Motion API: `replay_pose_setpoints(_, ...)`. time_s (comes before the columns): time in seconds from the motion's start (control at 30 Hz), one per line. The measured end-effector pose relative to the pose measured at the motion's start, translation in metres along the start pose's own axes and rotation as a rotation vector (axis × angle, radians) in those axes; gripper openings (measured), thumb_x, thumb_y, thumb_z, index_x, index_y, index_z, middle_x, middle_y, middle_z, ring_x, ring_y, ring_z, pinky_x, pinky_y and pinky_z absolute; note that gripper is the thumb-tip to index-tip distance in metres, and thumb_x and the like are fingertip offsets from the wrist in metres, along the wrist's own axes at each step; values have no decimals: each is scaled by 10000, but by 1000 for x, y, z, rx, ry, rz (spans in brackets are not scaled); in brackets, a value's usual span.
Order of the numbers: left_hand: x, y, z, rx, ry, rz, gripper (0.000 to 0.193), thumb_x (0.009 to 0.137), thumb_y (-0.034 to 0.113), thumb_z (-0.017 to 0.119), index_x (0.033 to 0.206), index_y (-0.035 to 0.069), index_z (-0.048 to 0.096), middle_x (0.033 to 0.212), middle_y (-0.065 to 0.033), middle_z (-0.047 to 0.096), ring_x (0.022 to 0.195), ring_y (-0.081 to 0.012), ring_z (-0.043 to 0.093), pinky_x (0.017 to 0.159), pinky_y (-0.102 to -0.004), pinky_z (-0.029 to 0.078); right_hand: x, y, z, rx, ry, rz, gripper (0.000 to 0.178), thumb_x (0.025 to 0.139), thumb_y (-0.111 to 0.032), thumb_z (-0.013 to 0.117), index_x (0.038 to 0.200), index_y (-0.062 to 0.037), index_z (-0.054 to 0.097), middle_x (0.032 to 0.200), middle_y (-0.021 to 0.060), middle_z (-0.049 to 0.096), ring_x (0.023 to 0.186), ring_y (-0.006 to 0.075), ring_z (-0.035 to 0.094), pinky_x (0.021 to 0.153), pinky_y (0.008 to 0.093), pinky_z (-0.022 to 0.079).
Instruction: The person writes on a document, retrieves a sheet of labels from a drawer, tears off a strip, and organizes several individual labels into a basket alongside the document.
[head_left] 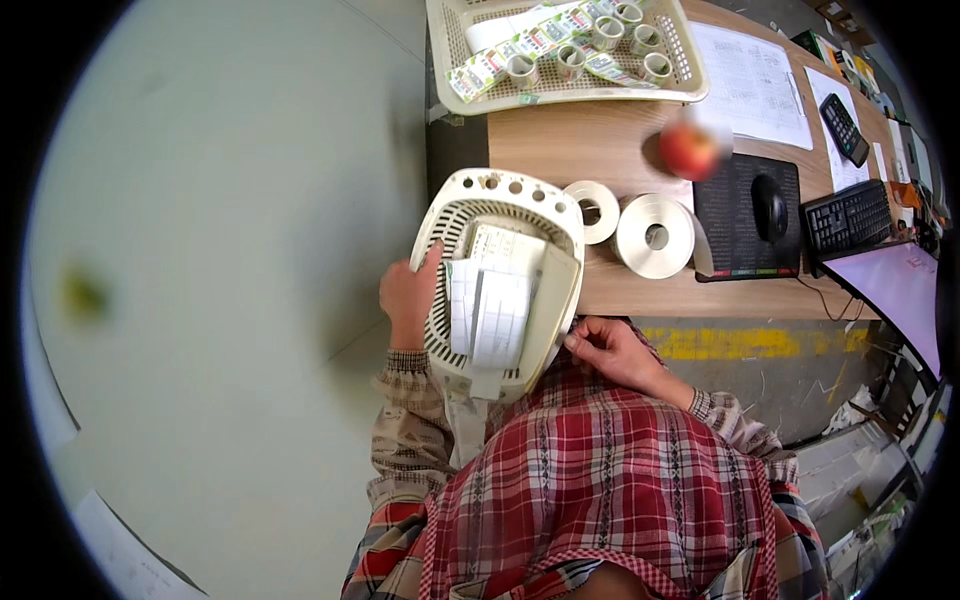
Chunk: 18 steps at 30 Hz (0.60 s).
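A cream plastic basket with slotted walls is tilted in front of my body, at the table's near left corner. Inside lie folded white label strips and flat pale pieces; one strip end hangs at the near rim. My left hand grips the basket's left rim, thumb over the edge. At the basket's near right side, my right hand is closed with its fingertips against the edge; its other fingers are partly hidden. Two white label rolls stand just right of the basket on the table.
A larger cream tray with small label rolls and printed strips sits at the far side of the wooden table. Rightward are a red round object, a mouse on a mat, a keyboard, a calculator and a clipboard.
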<state>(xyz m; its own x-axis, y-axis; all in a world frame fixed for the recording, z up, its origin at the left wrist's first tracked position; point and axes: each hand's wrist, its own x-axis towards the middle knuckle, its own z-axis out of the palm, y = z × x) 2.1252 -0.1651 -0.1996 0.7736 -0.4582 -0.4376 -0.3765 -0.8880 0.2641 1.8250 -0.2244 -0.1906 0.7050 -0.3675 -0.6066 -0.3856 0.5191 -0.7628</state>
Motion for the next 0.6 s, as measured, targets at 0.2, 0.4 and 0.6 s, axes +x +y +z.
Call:
replay_pose_setpoints(0.2, -1, -9, 3, -148, -33, -28, 592, 836, 549, 532, 850, -20, 693, 738, -209, 656, 759, -361, 645, 717, -418, 482, 2, -8, 11, 61, 111, 63, 342, 914, -314, 622, 762, -10, 583, 636, -2, 540, 585, 57, 450, 528, 229, 393)
replay_pose_setpoints(0.4, -12, -12, 8, -295, -116, -4, 501, 888, 464, 514, 910, -5, 689, 735, -199, 660, 731, -348, 647, 700, -401, 483, 1, -18, 7, -100, 350, -20, 339, 901, -280, 619, 752, 21, 576, 625, 27, 549, 590, 86, 458, 538, 266, 403)
replay_pose_setpoints(0.6, -17, -16, 9, -441, -167, 65, 435, 901, 388, 541, 978, -21, 667, 769, -158, 686, 696, -259, 662, 668, -362, 488, 0, -26, 13, -409, 502, -110, 324, 898, -272, 589, 792, 34, 587, 621, 138, 578, 558, 168, 540, 546, 307, 445)
